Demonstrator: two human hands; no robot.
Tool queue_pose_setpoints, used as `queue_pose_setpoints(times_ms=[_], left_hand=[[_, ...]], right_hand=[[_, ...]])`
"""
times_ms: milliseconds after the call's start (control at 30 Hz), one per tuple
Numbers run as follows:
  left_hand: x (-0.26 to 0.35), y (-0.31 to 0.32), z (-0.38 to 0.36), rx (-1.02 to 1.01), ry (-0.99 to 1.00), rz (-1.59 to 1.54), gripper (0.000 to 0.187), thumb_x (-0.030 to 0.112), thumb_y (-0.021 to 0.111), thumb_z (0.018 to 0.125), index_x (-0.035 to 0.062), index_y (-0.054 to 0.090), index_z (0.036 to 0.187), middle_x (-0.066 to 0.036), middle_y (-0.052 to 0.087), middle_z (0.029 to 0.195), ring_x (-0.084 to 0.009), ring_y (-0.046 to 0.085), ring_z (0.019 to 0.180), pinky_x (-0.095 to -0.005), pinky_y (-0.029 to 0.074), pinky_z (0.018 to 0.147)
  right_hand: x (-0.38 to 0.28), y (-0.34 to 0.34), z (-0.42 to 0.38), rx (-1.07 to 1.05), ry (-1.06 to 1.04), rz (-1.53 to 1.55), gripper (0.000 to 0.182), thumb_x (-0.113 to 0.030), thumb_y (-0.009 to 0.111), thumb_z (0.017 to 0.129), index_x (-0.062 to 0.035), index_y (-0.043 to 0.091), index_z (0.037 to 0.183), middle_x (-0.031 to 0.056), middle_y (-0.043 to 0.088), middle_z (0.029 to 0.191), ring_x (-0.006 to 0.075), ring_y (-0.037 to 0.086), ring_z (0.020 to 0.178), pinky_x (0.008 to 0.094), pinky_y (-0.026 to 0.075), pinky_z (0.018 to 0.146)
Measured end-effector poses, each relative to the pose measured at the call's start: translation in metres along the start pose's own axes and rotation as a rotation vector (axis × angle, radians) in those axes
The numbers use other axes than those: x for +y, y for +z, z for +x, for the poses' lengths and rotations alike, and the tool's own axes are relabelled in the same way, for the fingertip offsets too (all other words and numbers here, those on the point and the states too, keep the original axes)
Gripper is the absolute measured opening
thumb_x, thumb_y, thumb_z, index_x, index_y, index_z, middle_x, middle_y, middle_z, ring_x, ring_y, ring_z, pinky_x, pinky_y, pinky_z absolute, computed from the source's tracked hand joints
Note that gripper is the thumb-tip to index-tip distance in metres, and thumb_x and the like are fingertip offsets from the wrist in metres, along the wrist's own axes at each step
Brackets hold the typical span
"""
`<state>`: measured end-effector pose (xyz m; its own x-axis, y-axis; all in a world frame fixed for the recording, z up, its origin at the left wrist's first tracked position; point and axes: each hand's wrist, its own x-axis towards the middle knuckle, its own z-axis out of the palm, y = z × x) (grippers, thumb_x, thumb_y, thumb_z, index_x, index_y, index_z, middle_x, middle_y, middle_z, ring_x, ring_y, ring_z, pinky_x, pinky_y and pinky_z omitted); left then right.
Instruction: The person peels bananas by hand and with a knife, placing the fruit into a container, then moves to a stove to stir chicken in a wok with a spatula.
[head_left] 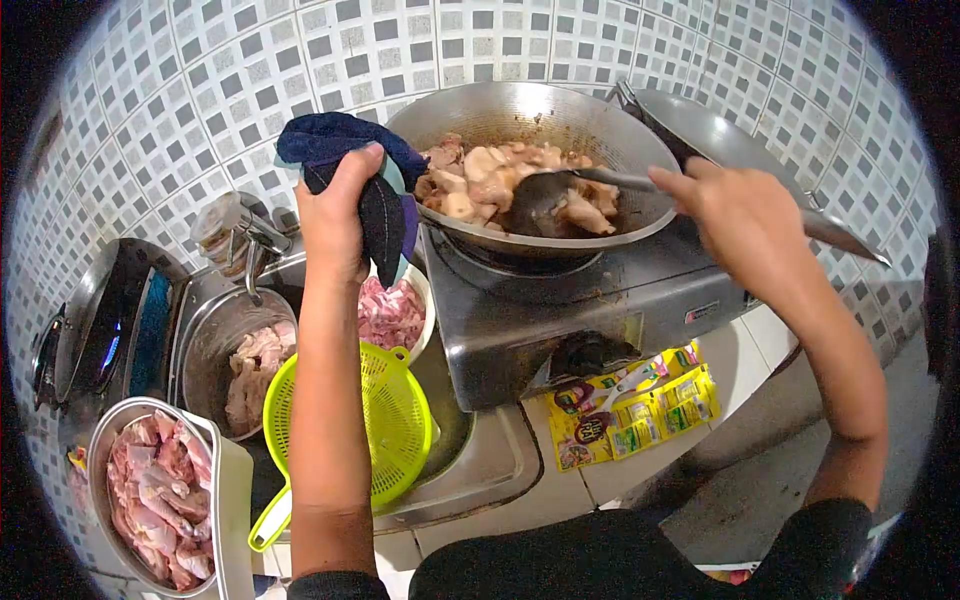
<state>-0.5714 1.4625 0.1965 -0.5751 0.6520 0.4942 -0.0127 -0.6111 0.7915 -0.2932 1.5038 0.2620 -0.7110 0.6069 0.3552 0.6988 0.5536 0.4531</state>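
A large metal wok [520,100] stands on the stove, holding chicken pieces [485,175] that look partly browned. My left hand [345,205] is closed around a folded dark blue cloth [385,225] at the wok's left rim; the cloth hides whether a wok handle is inside it. My right hand [735,215] grips the handle of a dark metal spatula [545,200] from the right. The spatula's broad head lies among the chicken pieces near the front of the wok.
Below the wok is the metal stove [600,300]. Yellow seasoning sachets [640,415] lie in front of it. A green strainer [400,420], a pot [210,330] of meat and a container [235,500] of raw chicken are at left. Another pan [725,120] sits behind right.
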Motion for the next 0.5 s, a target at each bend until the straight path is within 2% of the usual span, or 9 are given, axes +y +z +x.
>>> queue_pose_setpoints(times_ms=[67,200,267,300,400,500], left_hand=[[-0.003,-0.002,0.002,-0.007,0.010,-0.019,0.012,0.018,0.056,0.069,0.0068,0.054,0.071,-0.002,0.053,0.063,-0.0113,0.050,0.053,-0.0232,0.040,0.047],[0.001,-0.002,0.000,-0.031,0.002,-0.014,0.012,0.018,0.056,0.069,0.0067,0.054,0.072,-0.002,0.053,0.064,-0.0113,0.050,0.053,-0.0233,0.040,0.048],[0.003,-0.003,0.000,0.000,-0.016,0.040,0.012,0.018,0.057,0.068,0.0070,0.054,0.073,-0.001,0.053,0.063,-0.0114,0.050,0.053,-0.0232,0.040,0.049],[0.003,-0.003,0.000,0.003,-0.030,0.059,0.012,0.018,0.057,0.068,0.0075,0.053,0.073,-0.001,0.052,0.064,-0.0116,0.050,0.053,-0.0231,0.040,0.049],[0.001,-0.007,0.004,0.001,-0.040,-0.018,0.012,0.019,0.056,0.068,0.0077,0.053,0.072,-0.001,0.052,0.063,-0.0118,0.050,0.053,-0.0230,0.041,0.049],[0.001,-0.006,0.005,0.009,-0.054,-0.012,0.011,0.019,0.056,0.069,0.0077,0.053,0.069,-0.001,0.053,0.062,-0.0118,0.050,0.053,-0.0232,0.041,0.050]], right_hand=[[0.000,0.014,0.019,0.054,-0.046,-0.092,0.032,-0.008,0.050,0.070,-0.0115,0.055,0.102,0.0108,0.053,0.070,0.0286,0.055,0.064,0.0365,0.043,0.053],[0.012,0.053,0.047,0.089,0.011,-0.090,0.030,-0.012,0.050,0.074,-0.0114,0.054,0.104,0.0125,0.055,0.075,0.0300,0.055,0.066,0.0389,0.043,0.055],[0.027,0.057,0.058,-0.111,0.140,0.146,0.029,-0.015,0.048,0.077,-0.0108,0.052,0.105,0.0139,0.058,0.082,0.0308,0.056,0.073,0.0407,0.043,0.061],[0.030,0.051,0.059,-0.074,0.202,0.232,0.028,-0.017,0.047,0.079,-0.0106,0.051,0.106,0.0160,0.058,0.087,0.0324,0.055,0.079,0.0411,0.043,0.067],[0.063,0.051,0.072,0.033,0.223,0.405,0.028,-0.017,0.048,0.077,-0.0111,0.054,0.104,0.0151,0.057,0.091,0.0306,0.054,0.087,0.0398,0.043,0.074],[0.080,0.053,0.089,-0.069,0.263,0.287,0.026,-0.016,0.047,0.077,-0.0090,0.055,0.100,0.0156,0.056,0.095,0.0304,0.054,0.087,0.0380,0.043,0.075]])
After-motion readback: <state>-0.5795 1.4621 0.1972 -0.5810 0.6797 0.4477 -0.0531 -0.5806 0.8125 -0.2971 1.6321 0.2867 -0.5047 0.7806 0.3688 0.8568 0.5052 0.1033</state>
